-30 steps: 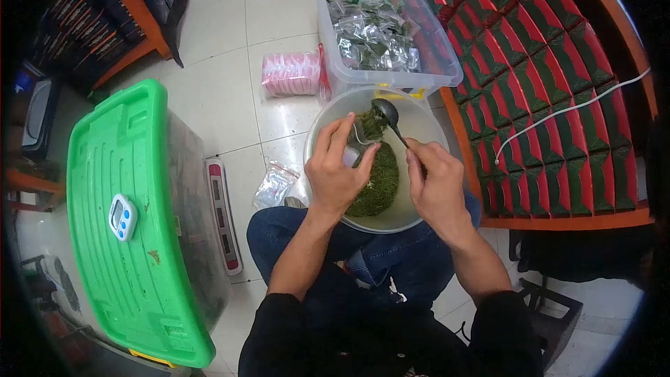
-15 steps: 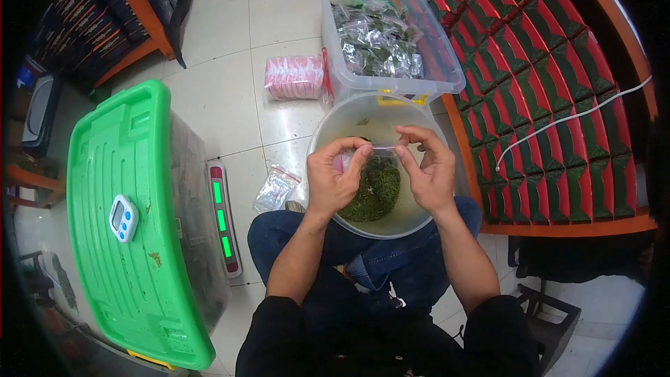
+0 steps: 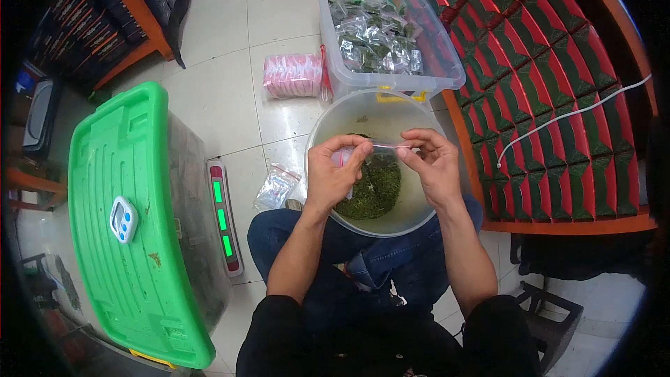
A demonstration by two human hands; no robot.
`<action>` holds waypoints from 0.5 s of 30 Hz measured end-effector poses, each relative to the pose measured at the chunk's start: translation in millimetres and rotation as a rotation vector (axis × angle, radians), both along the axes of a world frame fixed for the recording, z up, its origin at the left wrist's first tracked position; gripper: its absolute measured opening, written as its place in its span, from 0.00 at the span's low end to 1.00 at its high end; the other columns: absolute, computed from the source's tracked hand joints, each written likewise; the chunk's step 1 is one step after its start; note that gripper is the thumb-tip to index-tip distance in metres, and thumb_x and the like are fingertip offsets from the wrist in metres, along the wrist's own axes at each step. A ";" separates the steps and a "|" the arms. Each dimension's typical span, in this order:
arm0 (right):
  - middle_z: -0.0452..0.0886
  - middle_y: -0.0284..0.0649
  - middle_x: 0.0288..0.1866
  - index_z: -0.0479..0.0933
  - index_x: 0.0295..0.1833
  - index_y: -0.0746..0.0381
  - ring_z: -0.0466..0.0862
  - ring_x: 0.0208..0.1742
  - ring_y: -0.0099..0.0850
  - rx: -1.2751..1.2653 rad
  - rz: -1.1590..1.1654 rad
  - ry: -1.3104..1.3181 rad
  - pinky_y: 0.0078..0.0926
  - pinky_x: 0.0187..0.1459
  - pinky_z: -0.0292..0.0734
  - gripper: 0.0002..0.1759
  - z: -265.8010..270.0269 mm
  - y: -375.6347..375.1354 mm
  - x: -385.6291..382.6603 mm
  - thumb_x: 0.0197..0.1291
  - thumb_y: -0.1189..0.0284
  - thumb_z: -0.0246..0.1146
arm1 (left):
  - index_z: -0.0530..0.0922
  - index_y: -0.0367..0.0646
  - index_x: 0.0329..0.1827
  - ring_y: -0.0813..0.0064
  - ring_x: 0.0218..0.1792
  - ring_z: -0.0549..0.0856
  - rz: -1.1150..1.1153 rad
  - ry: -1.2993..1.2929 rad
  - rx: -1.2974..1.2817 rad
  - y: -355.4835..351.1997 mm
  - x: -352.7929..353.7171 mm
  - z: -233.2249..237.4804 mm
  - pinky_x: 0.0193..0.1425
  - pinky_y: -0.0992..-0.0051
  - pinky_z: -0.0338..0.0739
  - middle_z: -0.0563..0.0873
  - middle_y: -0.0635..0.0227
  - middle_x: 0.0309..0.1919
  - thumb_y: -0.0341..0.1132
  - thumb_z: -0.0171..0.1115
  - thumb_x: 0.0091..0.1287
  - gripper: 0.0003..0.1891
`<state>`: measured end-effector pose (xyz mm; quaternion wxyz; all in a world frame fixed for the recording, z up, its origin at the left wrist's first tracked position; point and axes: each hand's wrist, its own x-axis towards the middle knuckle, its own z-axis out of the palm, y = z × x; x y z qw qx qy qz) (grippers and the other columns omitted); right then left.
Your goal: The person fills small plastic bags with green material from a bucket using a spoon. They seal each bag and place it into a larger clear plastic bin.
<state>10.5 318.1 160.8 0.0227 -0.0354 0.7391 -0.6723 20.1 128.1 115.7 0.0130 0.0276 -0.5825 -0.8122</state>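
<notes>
A small clear zip bag (image 3: 384, 149) with a pinkish top edge is stretched between my two hands. My left hand (image 3: 336, 174) pinches its left end between thumb and index finger. At its right end, the thumb and fingers of my right hand (image 3: 435, 169) are closed on the edge. A pinkish-white plastic piece also shows by my left fingers, partly hidden. Below the bag is a round, whitish bucket (image 3: 398, 113) between my legs. Chopped dried green leaves (image 3: 373, 199) lie at its bottom, partly covered by my left hand.
A clear tub (image 3: 440, 78) of filled small bags stands beyond the bucket. Left of it lies a pink-and-white pack (image 3: 293, 75); nearer is a bag of plastic bags (image 3: 277, 187). A scale (image 3: 224, 216) and green-lidded bin (image 3: 132, 286) stand left. Red-and-green boxes (image 3: 551, 105) fill the right shelf.
My right fingers have come down and closed more along the bag's top edge, and the hand has shifted slightly right. My left hand keeps its pinch almost in place.
</notes>
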 end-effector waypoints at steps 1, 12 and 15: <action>0.86 0.34 0.42 0.80 0.59 0.65 0.82 0.42 0.17 -0.047 0.000 0.007 0.14 0.39 0.72 0.21 -2.1 0.7 -0.1 0.60 0.80 0.74 | 0.86 0.35 0.44 0.88 0.22 0.78 -0.037 -0.019 0.018 -1.5 -1.0 -0.5 0.24 0.85 0.71 0.88 0.70 0.30 0.32 0.70 0.72 0.08; 0.86 0.34 0.41 0.76 0.62 0.65 0.81 0.41 0.16 -0.083 -0.004 0.043 0.17 0.40 0.72 0.23 -1.4 -8.4 1.6 0.61 0.81 0.72 | 0.85 0.35 0.45 0.89 0.22 0.77 -0.194 0.023 -0.035 -0.1 2.9 -1.0 0.24 0.85 0.69 0.85 0.73 0.28 0.33 0.69 0.72 0.08; 0.87 0.34 0.40 0.77 0.60 0.65 0.80 0.39 0.16 -0.034 0.082 -0.068 0.16 0.39 0.72 0.23 -1.5 -11.0 0.0 0.59 0.81 0.73 | 0.85 0.36 0.42 0.92 0.21 0.75 -0.161 0.101 -0.034 0.0 2.3 -7.5 0.22 0.86 0.67 0.84 0.74 0.27 0.33 0.70 0.72 0.08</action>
